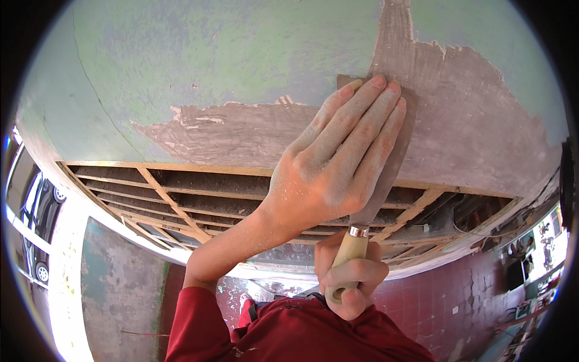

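Pressed against a green painted panel (pixel 253 57) is the wide, thin blade of a scraper (pixel 392 157). My left hand (pixel 329 154), dusted with pale powder, lies flat over the blade, its fingers stretched toward the blade's far edge. Lower down, my right hand (pixel 356 271) wraps round the scraper's cream handle, which has a metal collar and a hole at its butt. Around the blade the paint is gone, leaving a bare brownish-grey patch (pixel 464 114) with ragged edges. Part of the blade is hidden under my left fingers.
Below the panel's edge runs a wooden slat frame (pixel 172 208) with dark gaps. A patchy grey-green surface (pixel 114 277) stands at the lower left, with parked cars (pixel 37 223) beyond. Red floor tiles (pixel 446 301) spread at the lower right, and shelving with clutter (pixel 531 301) stands past them.
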Available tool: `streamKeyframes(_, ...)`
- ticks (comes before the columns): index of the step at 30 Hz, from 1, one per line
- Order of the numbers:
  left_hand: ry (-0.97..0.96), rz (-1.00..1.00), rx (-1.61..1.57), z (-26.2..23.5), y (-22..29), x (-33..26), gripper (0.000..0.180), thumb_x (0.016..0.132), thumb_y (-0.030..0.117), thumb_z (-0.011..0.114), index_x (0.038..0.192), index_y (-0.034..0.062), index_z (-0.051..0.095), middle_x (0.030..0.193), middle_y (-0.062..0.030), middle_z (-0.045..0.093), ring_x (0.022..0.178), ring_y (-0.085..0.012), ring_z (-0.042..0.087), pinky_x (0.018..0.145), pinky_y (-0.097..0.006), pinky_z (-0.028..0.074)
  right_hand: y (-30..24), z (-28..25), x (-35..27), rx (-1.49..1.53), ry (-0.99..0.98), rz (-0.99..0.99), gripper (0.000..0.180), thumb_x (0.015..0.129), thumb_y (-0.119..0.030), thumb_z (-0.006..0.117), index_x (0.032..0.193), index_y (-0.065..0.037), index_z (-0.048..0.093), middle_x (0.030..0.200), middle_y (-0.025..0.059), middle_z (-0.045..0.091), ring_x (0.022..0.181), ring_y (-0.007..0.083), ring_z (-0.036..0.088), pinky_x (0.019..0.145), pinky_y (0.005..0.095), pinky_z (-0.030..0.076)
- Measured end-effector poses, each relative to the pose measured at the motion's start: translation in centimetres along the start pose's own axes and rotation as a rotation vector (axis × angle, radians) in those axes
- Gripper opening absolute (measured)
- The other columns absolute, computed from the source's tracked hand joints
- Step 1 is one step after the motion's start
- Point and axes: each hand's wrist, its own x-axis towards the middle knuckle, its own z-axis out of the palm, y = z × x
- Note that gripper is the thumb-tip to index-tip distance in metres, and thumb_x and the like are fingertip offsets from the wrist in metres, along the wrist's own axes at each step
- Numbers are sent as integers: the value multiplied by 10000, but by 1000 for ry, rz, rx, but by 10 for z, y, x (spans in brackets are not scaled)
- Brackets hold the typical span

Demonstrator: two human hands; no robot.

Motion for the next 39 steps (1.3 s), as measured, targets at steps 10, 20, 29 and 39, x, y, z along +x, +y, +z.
streamKeyframes(10,-22,-64,-45,3,12,-17,365,755,60,696,1102,-51,716,1198,-139,706,1184,-270,655,1053,-393,510,29,-8,-25,-48,0,-131,371,955,-330,581,718,-46,581,461,11,440,367,113,356,362,266,254)
streamKeyframes(20,37,-100,-73,13,21,-27,309,789,76,718,1080,-28,732,1181,-113,720,1174,-247,663,1033,-383,521,35,-11,-44,82,18,-110,143,690,-145,624,663,-6,643,514,13,467,410,140,434,402,263,341)
streamKeyframes(29,43,-96,-81,14,21,-22,293,782,60,711,1057,-40,732,1168,-123,721,1156,-254,669,1023,-386,530,26,-1,-32,27,51,-106,305,894,-273,553,691,-48,580,477,21,449,378,125,371,378,264,294)
streamKeyframes(39,-19,-115,-60,9,24,-26,271,801,76,691,1048,-25,738,1179,-114,718,1165,-239,667,1062,-390,502,34,-2,-38,145,57,-138,79,646,-73,601,658,-1,630,535,21,483,437,127,434,410,256,332)
